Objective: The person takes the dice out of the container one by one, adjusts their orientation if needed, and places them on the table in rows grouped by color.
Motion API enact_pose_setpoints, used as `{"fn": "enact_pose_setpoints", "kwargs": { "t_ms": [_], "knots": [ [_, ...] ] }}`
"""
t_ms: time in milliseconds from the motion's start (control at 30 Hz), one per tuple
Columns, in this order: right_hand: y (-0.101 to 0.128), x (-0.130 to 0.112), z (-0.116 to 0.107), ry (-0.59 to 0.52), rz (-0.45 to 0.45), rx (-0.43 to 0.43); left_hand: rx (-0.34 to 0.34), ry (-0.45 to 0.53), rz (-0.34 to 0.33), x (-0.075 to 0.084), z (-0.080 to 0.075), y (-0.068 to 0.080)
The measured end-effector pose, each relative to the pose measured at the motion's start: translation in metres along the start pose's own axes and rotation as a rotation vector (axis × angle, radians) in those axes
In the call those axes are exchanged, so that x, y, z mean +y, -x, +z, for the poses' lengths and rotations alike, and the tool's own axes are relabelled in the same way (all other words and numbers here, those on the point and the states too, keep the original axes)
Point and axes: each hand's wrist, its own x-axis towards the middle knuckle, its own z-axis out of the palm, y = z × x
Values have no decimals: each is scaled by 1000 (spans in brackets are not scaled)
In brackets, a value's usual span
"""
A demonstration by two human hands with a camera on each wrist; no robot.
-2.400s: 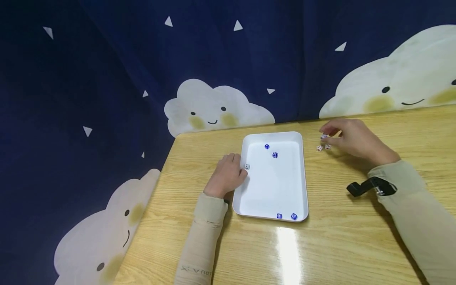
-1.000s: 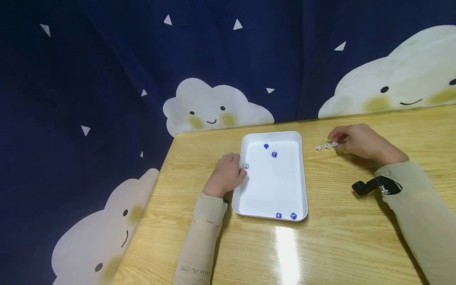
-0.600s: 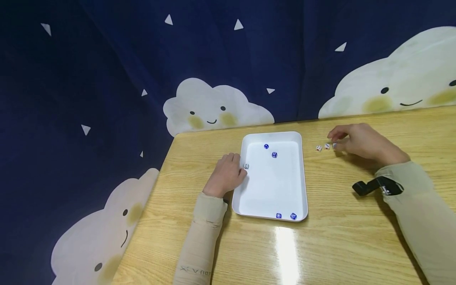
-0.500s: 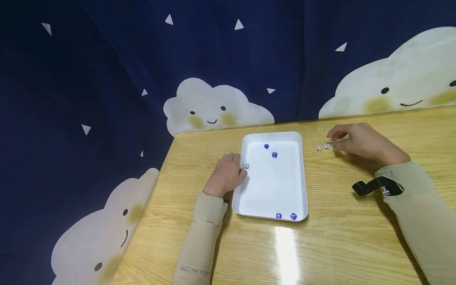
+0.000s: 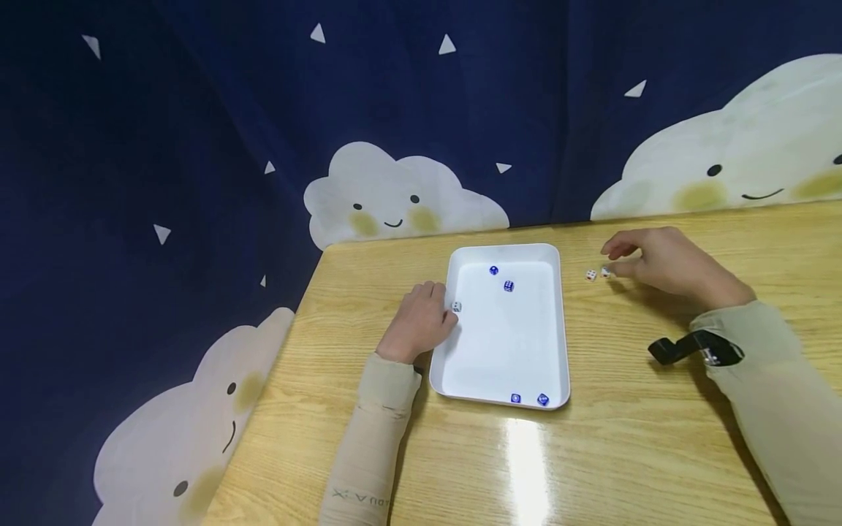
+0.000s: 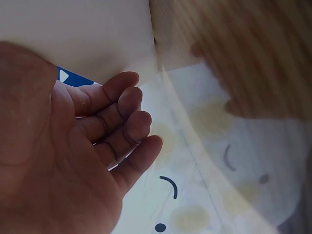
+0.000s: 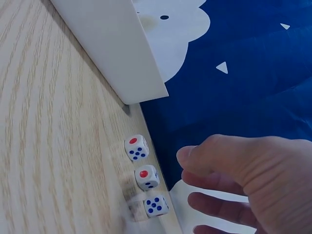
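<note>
Three white dice with red and blue pips stand in a row on the wooden table; the right wrist view shows the first die (image 7: pixel 137 147), the middle die (image 7: pixel 147 177) and the last die (image 7: pixel 156 206). My right hand (image 5: pixel 671 263) hovers beside them, fingers loosely bent and apart, nothing between them; in the head view it hides the last die. My left hand (image 5: pixel 417 321) rests at the left side of a white tray (image 5: pixel 563 329), its fingers relaxed and holding nothing. Inside the tray, close to the left thumb, lies a whitish die (image 5: pixel 457 307).
Several blue dice lie in the tray: one blue die (image 5: pixel 494 270) and a larger blue die (image 5: pixel 509 286) towards the back, others along the front wall. A dark blue curtain (image 5: pixel 395 88) with printed clouds hangs behind the wooden table (image 5: pixel 612 453).
My right hand pinched a white die over two others, set it down at the right end of their row, and let go. It has since shifted slightly left. The left hand has stayed put.
</note>
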Motion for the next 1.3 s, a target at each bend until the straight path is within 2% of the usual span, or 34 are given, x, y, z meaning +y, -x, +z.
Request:
{"fn": "enact_pose_setpoints", "kwargs": {
  "t_ms": [200, 433, 633, 1000, 1300],
  "knots": [
    [-1, -5, 0, 13, -2, -5, -13, -6, -9, 0, -2, 1],
    [-4, -14, 1, 31, -42, 18, 25, 6, 10, -1, -3, 2],
    [-5, -20, 1, 47, -77, 51, 24, -6, 13, -3, -3, 1],
    [-7, -34, 2, 39, -84, 38, 19, 2, -3, -5, -4, 1],
    [-5, -47, 6, 59, -125, 53, -29, 10, -14, -1, -2, 1]
  ]
}}
